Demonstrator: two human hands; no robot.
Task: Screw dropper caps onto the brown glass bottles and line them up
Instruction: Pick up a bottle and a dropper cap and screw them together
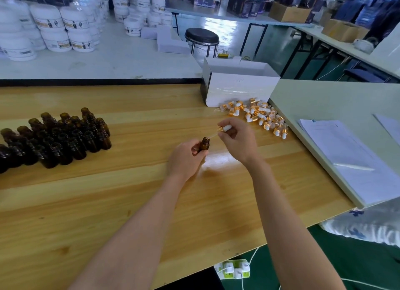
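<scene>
1. Your left hand grips one brown bottle, fingers and thumb curled round its body. It holds the bottle upright near the middle of the wooden tabletop. Your fingers hide whether its base touches the wood.
2. Your right hand pinches a dropper cap at its white bulb and gold collar. The cap is tilted, and its glass pipette slants down to the left.
3. The pipette's tip is at the open mouth of the bottle you hold. You cannot tell whether it is already inside.
4. The uncapped bottles stand packed in close rows on the left of the tabletop, well apart from both hands.
5. The pile of loose caps lies at the far right of the tabletop. It is just in front of a white box and near your right hand.
6. A stack of papers rests on the pale surface that butts against the tabletop's right edge.
7. Stacked white jars fill the bench behind, and a black stool stands beyond the box.
</scene>
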